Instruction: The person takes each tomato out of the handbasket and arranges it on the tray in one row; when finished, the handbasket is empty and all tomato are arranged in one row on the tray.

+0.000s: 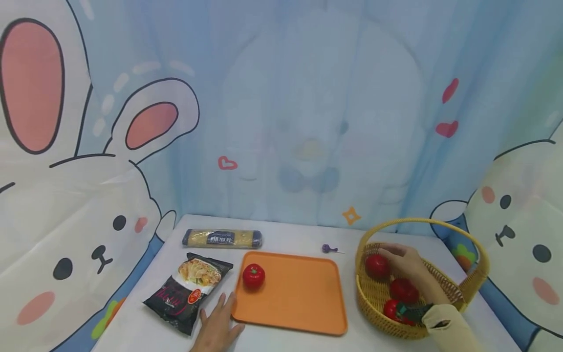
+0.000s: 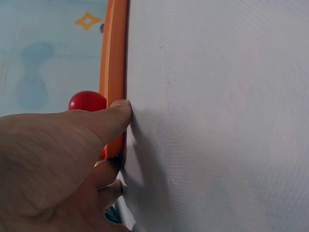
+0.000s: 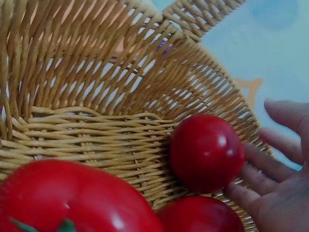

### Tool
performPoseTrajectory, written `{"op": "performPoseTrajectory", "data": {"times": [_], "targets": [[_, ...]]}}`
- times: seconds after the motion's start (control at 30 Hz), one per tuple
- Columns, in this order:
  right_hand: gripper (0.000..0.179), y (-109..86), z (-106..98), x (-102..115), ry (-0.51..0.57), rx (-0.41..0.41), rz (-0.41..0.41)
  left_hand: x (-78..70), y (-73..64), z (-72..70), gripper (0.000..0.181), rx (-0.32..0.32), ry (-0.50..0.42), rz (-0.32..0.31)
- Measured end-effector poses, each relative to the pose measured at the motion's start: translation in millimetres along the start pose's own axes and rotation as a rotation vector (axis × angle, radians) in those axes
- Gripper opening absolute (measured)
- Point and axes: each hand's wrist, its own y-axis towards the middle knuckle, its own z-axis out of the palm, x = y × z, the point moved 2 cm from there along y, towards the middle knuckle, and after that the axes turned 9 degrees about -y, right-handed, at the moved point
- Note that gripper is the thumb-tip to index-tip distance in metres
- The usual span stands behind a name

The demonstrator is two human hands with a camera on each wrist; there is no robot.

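My right hand reaches into the yellow wicker basket, its fingertips at a smooth, round red fruit. In the right wrist view the fingers are loosely extended along the fruit's side, with the thumb apart from it. A second red fruit and a large tomato with green at its stem lie nearer the camera. At the front left corner of the orange tray lies my left hand, fingers spread; its thumb rests against the rim in the left wrist view. A red tomato sits on the tray's left part.
Left of the tray lies a black and white food bag. Behind it is a pack of pasta. A small purple object lies behind the tray. The basket's tall handle arches over the right forearm. A printed curtain hangs behind the table.
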Motion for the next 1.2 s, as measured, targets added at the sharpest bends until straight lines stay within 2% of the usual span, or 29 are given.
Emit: {"op": "performPoseTrajectory", "data": {"times": [0.1,0.17,0.27,0.4,0.47,0.57,0.67,0.8,1.0,1.2], "targets": [[0.07,-0.2,2.7,-2.7,-0.04,-0.017,-0.008,-0.8,0.2,0.7,0.08,0.006,-0.008,-0.002],[0.067,-1.4,2.7,-0.7,-0.027,-0.034,-0.028,-1.7,-0.1,0.6,0.08,0.002,-0.008,0.002],[0.065,-4.7,1.0,7.7,0.072,-0.056,-0.075,-2.9,-0.1,1.1,0.079,-0.01,-0.003,0.024],[0.061,-5.3,0.0,15.1,0.211,-0.039,-0.114,-4.0,0.0,1.8,0.078,-0.03,-0.001,0.053],[0.059,-3.9,1.0,13.1,0.186,-0.035,-0.1,-3.5,0.1,2.0,0.078,-0.033,-0.003,0.055],[0.057,-2.7,3.9,6.1,0.076,-0.035,-0.047,-2.3,-0.4,1.9,0.078,-0.027,-0.005,0.052],[0.061,-4.8,9.1,0.8,0.029,0.047,-0.036,-1.0,-1.3,1.5,0.078,-0.02,-0.005,0.047],[0.064,-10.4,15.0,2.8,0.097,0.168,-0.073,-1.3,-2.7,0.3,0.078,-0.032,0.002,0.06],[0.062,-11.3,14.6,5.0,-0.052,0.309,-0.111,-2.1,-3.3,0.5,0.077,-0.048,0.005,0.08],[0.058,-8.3,13.3,-0.9,-0.068,0.398,-0.166,-1.1,-2.8,0.5,0.077,-0.052,0.009,0.079]]}}
